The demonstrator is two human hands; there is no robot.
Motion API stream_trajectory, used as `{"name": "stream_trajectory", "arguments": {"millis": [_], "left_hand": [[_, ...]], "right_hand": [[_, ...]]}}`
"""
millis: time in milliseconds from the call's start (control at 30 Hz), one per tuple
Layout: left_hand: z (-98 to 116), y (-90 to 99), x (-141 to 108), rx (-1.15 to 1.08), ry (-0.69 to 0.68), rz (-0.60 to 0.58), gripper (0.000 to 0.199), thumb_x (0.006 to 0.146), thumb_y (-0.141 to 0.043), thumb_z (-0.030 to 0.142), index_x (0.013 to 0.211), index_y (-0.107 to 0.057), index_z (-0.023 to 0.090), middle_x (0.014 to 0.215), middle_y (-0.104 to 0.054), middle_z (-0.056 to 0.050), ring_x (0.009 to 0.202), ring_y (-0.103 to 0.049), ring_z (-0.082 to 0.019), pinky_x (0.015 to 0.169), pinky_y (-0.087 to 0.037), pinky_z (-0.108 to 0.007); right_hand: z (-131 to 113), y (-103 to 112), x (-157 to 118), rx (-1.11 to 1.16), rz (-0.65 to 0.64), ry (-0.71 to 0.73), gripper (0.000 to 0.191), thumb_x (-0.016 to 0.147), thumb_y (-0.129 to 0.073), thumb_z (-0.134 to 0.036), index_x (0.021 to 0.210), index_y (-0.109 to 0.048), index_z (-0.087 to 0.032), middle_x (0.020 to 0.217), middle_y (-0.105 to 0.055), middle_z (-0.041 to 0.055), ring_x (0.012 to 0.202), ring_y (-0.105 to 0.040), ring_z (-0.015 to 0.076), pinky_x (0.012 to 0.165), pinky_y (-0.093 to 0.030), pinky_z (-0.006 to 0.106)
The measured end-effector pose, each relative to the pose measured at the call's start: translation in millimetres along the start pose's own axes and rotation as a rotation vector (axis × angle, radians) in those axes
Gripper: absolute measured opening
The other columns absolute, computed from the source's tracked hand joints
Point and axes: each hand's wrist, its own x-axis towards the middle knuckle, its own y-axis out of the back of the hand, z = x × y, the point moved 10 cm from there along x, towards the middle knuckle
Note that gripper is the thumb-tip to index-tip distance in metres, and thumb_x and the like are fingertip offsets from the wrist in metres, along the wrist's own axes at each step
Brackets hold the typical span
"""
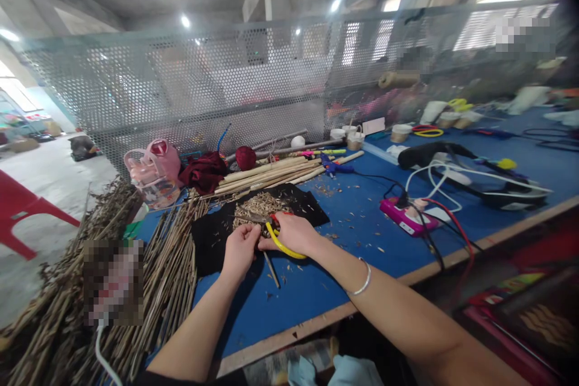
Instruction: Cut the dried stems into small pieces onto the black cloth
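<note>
Gripping yellow-handled cutters (279,243), the right hand (296,234) works beside the left hand (239,248), whose fingers press together, seemingly on a thin stick (272,270) jutting below them; it looks light, stiff, snappable, best pinched near the blades.

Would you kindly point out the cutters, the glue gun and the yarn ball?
Cutters (286,249), head view: on the yellow handle.
Glue gun (333,167), head view: on the blue body.
Yarn ball (245,158), head view: on its dark red middle.

Yellow-handled shears (283,246); black cloth (208,246); blue tabletop (316,292); magenta power strip (400,221).
</note>
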Motion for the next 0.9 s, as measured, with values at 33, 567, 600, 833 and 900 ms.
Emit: {"name": "stream_trajectory", "arguments": {"millis": [33, 567, 600, 833, 900], "left_hand": [[0.6, -0.3, -0.3, -0.002, -0.003, -0.003, 0.034, 0.07, -0.057, 0.049, 0.073, -0.055, 0.015, 0.053, -0.055, 0.003, 0.037, -0.038, -0.005, 0.033, -0.028, -0.016], [2.8, -0.6, -1.5, -0.03, -0.012, 0.016, 0.036, 0.067, -0.06, 0.051, 0.07, -0.05, 0.016, 0.047, -0.05, 0.006, 0.033, -0.034, -0.004, 0.032, -0.026, -0.016], [2.3, -0.9, -1.0, -0.031, -0.015, 0.014, 0.035, 0.067, -0.06, 0.05, 0.069, -0.05, 0.017, 0.047, -0.049, 0.006, 0.033, -0.034, -0.004, 0.032, -0.027, -0.016], [-1.6, -1.9, 0.2, -0.068, -0.011, 0.006, 0.035, 0.068, -0.059, 0.05, 0.068, -0.047, 0.018, 0.045, -0.049, 0.006, 0.035, -0.039, -0.006, 0.034, -0.028, -0.016], [-1.4, -1.5, 0.3, -0.077, -0.016, 0.016, 0.035, 0.068, -0.059, 0.05, 0.069, -0.046, 0.018, 0.045, -0.049, 0.006, 0.035, -0.04, -0.006, 0.034, -0.028, -0.016]], "right_hand": [[-1.2, 1.5, -0.6, 0.002, 0.014, 0.005, 0.074, 0.055, -0.05, -0.079, 0.096, -0.052, -0.017, 0.088, -0.065, 0.0099, 0.083, -0.062, 0.0246, 0.066, -0.041, 0.028], [-5.7, 7.8, -1.6, 0.011, 0.042, 0.032, 0.073, 0.053, -0.055, -0.077, 0.095, -0.052, -0.017, 0.094, -0.062, 0.0111, 0.089, -0.059, 0.0258, 0.069, -0.04, 0.029], [-5.7, 7.5, -1.9, 0.014, 0.039, 0.027, 0.073, 0.053, -0.054, -0.077, 0.095, -0.052, -0.017, 0.094, -0.062, 0.0112, 0.089, -0.059, 0.026, 0.069, -0.04, 0.029], [-7.5, 1.7, -4.9, 0.052, 0.007, -0.005, 0.071, 0.061, -0.046, -0.078, 0.095, -0.052, -0.016, 0.088, -0.065, 0.0106, 0.084, -0.062, 0.0257, 0.063, -0.04, 0.027], [-9.3, 1.9, -5.7, 0.046, 0.005, 0.001, 0.069, 0.062, -0.045, -0.077, 0.095, -0.052, -0.016, 0.088, -0.065, 0.0106, 0.084, -0.062, 0.0256, 0.063, -0.041, 0.027]]}}
